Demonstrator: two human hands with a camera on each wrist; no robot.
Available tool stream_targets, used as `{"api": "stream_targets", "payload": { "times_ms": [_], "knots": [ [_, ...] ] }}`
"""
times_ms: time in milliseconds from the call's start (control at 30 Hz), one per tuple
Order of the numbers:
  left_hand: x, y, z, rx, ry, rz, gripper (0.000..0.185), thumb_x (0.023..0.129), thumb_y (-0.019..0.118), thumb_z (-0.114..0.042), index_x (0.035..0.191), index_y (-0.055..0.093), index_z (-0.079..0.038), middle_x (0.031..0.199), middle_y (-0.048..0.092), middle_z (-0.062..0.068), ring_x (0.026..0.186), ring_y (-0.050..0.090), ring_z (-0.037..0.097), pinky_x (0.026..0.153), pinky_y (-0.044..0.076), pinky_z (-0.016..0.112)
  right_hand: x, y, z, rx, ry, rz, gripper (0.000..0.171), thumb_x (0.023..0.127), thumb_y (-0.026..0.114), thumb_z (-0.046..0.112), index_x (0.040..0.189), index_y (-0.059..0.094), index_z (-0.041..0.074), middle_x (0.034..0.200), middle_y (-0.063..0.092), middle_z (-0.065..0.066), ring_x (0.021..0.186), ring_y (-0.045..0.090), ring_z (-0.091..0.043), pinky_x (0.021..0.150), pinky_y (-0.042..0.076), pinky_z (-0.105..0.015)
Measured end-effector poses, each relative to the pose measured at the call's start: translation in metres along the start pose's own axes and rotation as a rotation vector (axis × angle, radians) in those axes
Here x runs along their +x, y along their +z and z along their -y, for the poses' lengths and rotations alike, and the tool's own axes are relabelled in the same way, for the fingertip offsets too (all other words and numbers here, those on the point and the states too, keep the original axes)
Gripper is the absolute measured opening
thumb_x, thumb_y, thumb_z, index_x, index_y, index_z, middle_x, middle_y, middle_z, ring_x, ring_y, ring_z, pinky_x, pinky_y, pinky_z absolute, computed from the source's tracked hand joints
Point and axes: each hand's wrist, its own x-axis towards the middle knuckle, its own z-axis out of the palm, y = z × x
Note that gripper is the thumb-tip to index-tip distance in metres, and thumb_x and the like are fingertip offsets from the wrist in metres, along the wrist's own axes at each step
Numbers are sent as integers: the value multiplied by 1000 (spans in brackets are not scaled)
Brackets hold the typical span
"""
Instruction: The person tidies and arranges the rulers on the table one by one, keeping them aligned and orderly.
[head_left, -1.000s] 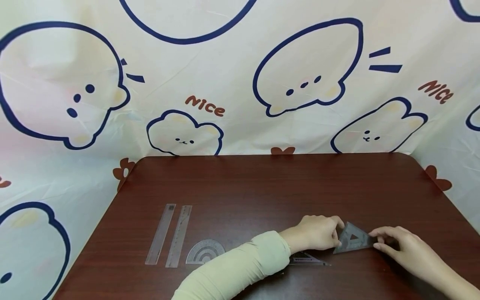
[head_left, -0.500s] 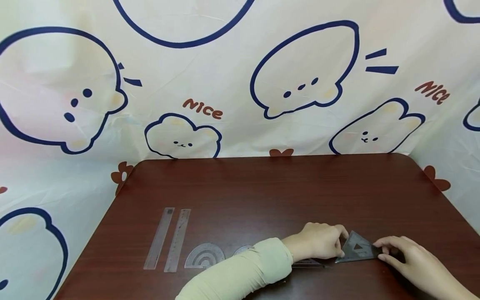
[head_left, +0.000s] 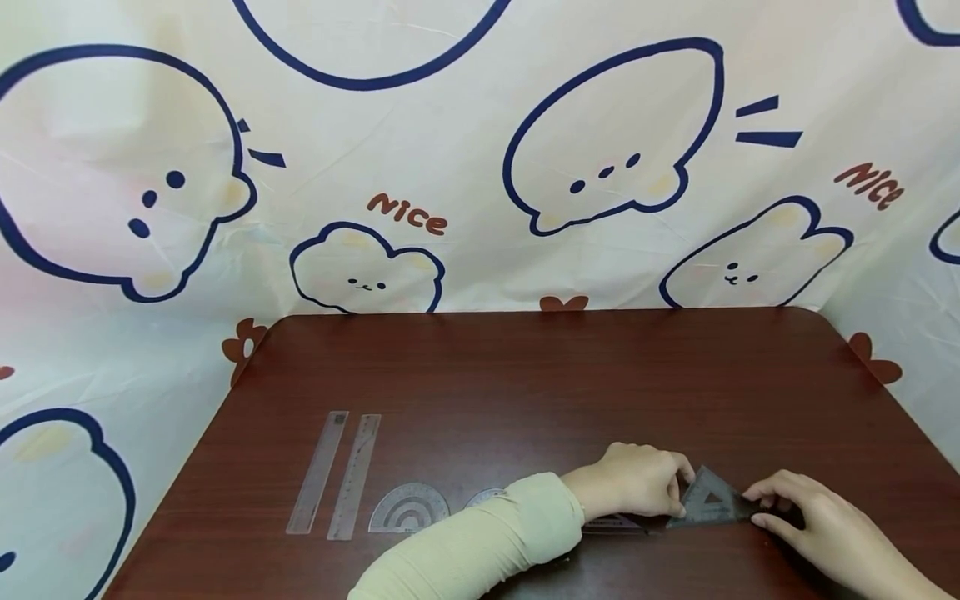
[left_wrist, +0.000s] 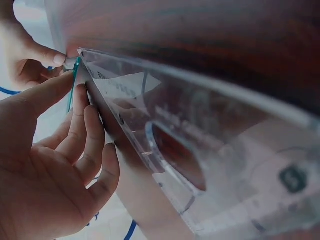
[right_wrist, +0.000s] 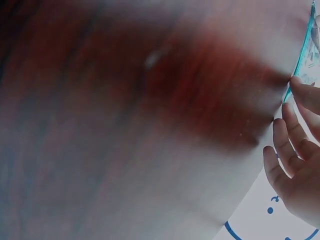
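On the brown table [head_left: 525, 375], left hand [head_left: 637, 483] and right hand [head_left: 810, 517] pinch the clear set square [head_left: 708, 500] at opposite corners.

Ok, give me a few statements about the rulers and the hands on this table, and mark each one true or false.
1. Both hands hold the triangular set square. True: left hand, right hand.
2. Two straight rulers lie side by side. True.
3. The protractor lies on top of the straight rulers. False: it lies beside them on the table.
4. The table is white. False: it is dark reddish brown.
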Motion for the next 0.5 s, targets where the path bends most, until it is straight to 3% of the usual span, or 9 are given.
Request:
{"api": "stream_targets", "payload": {
  "times_ms": [267,500],
  "knots": [
    [1,0,0,-22,-3,26,38,88,74,-45,124,63,-41,71,53,-33,66,49,-10,71,41,22,-1,-3,2,-19,62,48,43,63,89,4,89,67,30,84,53,25,69,44,7,56,42,-22],
    [1,0,0,-30,6,38,39,87,75,-45,124,63,-42,71,53,-32,63,48,-10,67,40,21,-6,-6,4,-9,137,139,37,68,87,7,89,66,30,80,50,26,67,43,7,55,42,-23]
  ]
}}
